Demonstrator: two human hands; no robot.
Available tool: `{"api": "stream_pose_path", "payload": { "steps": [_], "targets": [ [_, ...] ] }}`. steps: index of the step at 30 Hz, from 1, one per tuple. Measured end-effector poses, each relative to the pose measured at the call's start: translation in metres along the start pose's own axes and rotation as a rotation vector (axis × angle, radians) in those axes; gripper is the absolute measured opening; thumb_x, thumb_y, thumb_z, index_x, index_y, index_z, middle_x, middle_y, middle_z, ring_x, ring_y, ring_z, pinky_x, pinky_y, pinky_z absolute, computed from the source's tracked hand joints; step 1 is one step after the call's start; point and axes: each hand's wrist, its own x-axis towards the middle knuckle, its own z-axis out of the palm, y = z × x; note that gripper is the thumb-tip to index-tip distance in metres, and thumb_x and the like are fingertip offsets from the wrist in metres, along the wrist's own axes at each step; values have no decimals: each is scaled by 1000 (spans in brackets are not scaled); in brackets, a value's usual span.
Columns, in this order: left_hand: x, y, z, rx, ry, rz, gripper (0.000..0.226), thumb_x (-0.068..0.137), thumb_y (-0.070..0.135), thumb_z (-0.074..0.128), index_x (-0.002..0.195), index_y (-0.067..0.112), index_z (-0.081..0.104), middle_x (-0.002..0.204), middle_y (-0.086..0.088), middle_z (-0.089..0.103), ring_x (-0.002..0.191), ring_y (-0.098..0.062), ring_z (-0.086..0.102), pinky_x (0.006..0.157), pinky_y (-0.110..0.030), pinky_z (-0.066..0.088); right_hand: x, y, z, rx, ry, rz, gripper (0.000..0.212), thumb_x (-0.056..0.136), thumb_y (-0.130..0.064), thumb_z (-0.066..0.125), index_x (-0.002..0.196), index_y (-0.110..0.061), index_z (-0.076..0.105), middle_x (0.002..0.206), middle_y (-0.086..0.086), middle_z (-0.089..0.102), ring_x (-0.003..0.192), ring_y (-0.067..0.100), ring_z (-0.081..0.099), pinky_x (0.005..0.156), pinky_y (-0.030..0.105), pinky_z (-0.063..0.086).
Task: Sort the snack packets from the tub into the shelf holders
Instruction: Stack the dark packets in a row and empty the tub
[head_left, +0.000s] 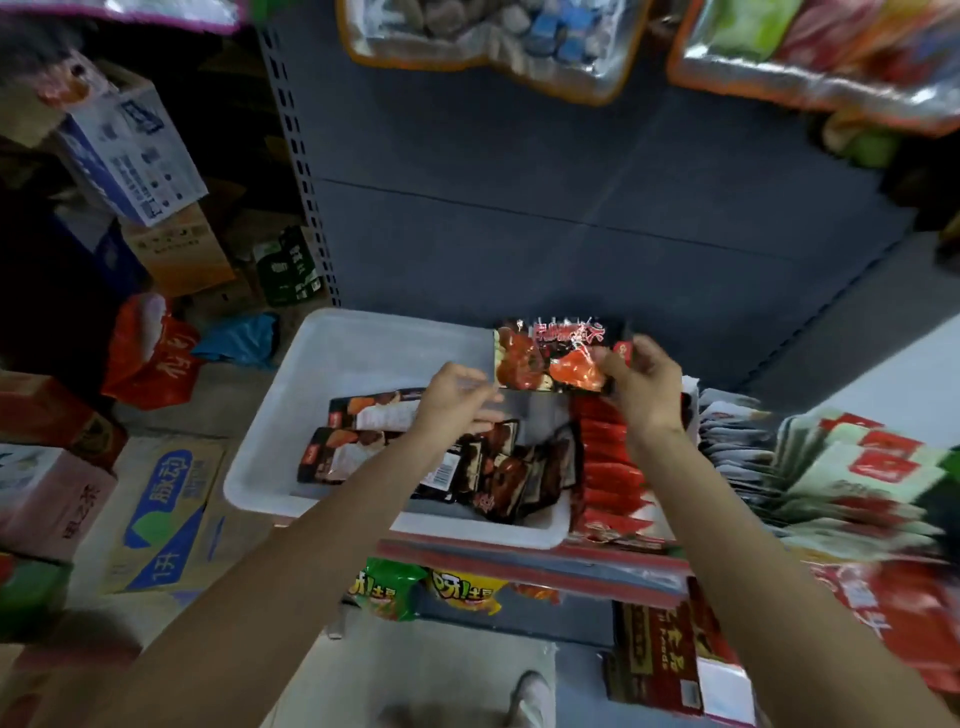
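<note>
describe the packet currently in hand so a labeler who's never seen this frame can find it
Start at the white tub on the shelf edge in mid-frame. Above its far right corner, the right hand pinches a dark packet with red-orange food pictures and a pink-and-white title. It is the only packet lifted clear; the other dark packets lie in the tub, and the left hand holds nothing.

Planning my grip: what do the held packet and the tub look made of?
Packet in the right hand: thin glossy plastic film, judging by crinkles and bright glare. Tub: white rigid plastic, it seems, with smooth matte walls and a rounded moulded rim.
</note>
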Motion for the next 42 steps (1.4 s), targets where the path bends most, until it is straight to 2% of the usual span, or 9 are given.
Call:
{"api": "stream_pose_path", "payload": {
  "steps": [3,6,9,12,17,26,31,37,42],
  "targets": [
    [12,6,33,413,42,290,29,91,10,58,117,7,46,109,-11,65,98,-21,62,90,-33,48,9,-14,-42,-101,68,-100,15,90,-10,60,78,-18,57,70,-1,54,64,10,50,63,28,42],
    [14,16,63,650,-115,506,54,85,29,66,129,11,42,128,-7,55,121,-21,49,100,-32,40,15,-19,-76,-184,131,-153,16,90,-9,57,79,-20,56,78,1,59,78,19,55,76,35,46],
    [15,17,87,997,-422,517,108,70,62,69,150,16,12,158,-4,13,145,-19,10,118,-36,14,20,-18,-100,-304,214,-200,8,89,-11,56,85,-18,56,75,-6,58,77,18,54,79,40,46],
    [17,11,100,1284,-575,500,126,66,72,63,149,15,-11,155,-3,-22,143,-17,-19,114,-32,-8,22,-20,-115,-458,249,-269,14,91,-13,54,104,-14,59,90,2,63,84,22,55,80,38,45],
    [22,8,101,1331,-591,508,124,68,70,64,149,15,-11,155,-4,-23,143,-16,-18,118,-34,-5,28,-23,-130,-798,111,-432,20,91,-8,53,110,-4,58,106,16,65,94,33,59,79,39,45],
    [20,6,101,1283,-602,472,123,66,67,67,150,20,-9,156,1,-22,143,-11,-18,116,-32,-4,37,1,-121,-1135,-262,-320,9,89,-12,58,95,-13,65,92,12,68,91,34,62,74,39,51],
    [19,5,101,1270,-575,463,121,65,68,67,150,22,-6,157,3,-18,144,-11,-14,120,-39,2,40,18,-110,-1299,-323,-302,18,91,-13,54,105,-17,64,98,12,67,93,35,61,66,34,44],
    [8,5,94,1136,-419,488,105,66,68,67,150,28,17,158,9,8,144,-11,11,118,-40,14,36,40,-102,-1364,-360,-393,37,88,-4,52,120,-22,57,115,8,62,100,32,60,71,35,45],
    [6,-8,59,809,-91,551,48,85,37,66,127,19,54,133,1,52,124,-16,45,104,-37,38,32,43,-99,-1044,-195,-401,32,86,-5,59,117,-13,62,111,9,59,104,29,57,82,39,51]
  ]
}}
